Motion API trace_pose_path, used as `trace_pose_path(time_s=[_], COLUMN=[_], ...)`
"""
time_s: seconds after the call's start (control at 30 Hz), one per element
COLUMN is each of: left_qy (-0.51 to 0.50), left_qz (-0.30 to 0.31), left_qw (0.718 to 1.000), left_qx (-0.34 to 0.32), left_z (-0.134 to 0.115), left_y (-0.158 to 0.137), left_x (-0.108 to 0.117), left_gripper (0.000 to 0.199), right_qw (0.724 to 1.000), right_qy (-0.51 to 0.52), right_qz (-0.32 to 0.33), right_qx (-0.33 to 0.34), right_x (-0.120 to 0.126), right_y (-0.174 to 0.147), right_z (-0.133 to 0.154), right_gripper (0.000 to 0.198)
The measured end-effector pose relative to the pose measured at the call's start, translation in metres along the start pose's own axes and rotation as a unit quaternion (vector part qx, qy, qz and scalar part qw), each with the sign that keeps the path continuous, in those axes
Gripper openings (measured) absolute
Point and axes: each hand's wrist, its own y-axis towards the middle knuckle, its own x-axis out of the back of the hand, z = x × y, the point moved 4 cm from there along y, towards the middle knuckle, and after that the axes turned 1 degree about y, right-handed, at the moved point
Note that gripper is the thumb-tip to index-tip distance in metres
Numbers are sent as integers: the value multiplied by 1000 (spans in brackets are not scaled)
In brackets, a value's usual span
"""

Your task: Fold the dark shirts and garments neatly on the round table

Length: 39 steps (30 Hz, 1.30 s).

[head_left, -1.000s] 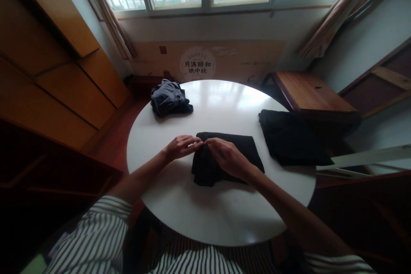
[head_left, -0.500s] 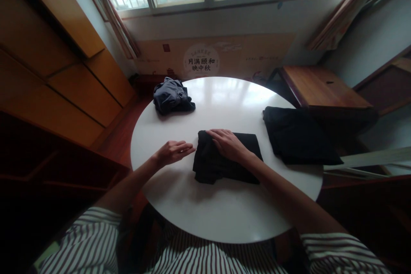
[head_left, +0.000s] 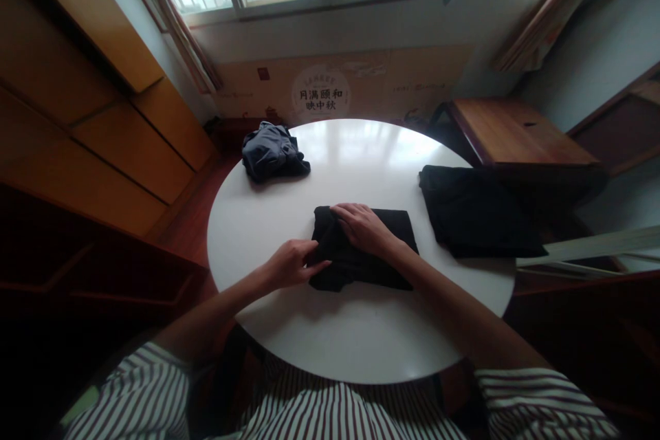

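A folded black garment (head_left: 381, 268) lies on the white oval table in front of me. My left hand (head_left: 296, 262) is at its left edge, the thumb over the cloth and the fingers partly hidden at the edge, closed on it. Across its upper left part rests my right hand (head_left: 361, 225), with bent fingers gripping the cloth near the top corner. A crease runs in the cloth between the two hands. What lies beneath the right palm is hidden.
A crumpled dark grey garment (head_left: 276, 151) sits at the table's far left. Another folded black garment (head_left: 477, 213) lies at the right, overhanging the rim of the white table (head_left: 361, 350). A wooden desk (head_left: 520, 130) stands beyond, with wooden cabinets (head_left: 113, 130) to the left.
My left hand has moved right and slightly down, from beside the garment onto its left edge, its thumb spreading. The right hand stays near the top corner, its fingers more bent.
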Motion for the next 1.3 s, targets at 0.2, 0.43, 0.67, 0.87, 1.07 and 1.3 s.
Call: trace_pose_path(time_s=[0.2, 0.43, 0.67, 0.87, 1.07, 1.3], left_qy=[20, 50, 37, 161, 201, 220], left_qz=[18, -21, -81, -112, -90, -122], left_qw=[1000, 988, 964, 950, 931, 939], left_qx=[5, 144, 252, 242, 291, 234], left_z=[-18, -30, -19, -21, -19, -17], left_y=[-4, -5, 1, -9, -15, -14], left_x=[9, 12, -7, -8, -3, -6], left_gripper=[29, 21, 17, 20, 45, 40], right_qw=[999, 997, 999, 989, 978, 970], right_qy=[-23, -22, 23, -91, -134, -151], right_qz=[0, 23, 27, 65, 99, 121], right_qx=[-25, -73, -24, -100, -126, -148], right_x=[2, 10, 21, 18, 16, 16], right_y=[0, -4, -3, -4, -7, -5], right_z=[0, -6, -2, -19, -26, -25], right_gripper=[44, 49, 46, 52, 51, 49])
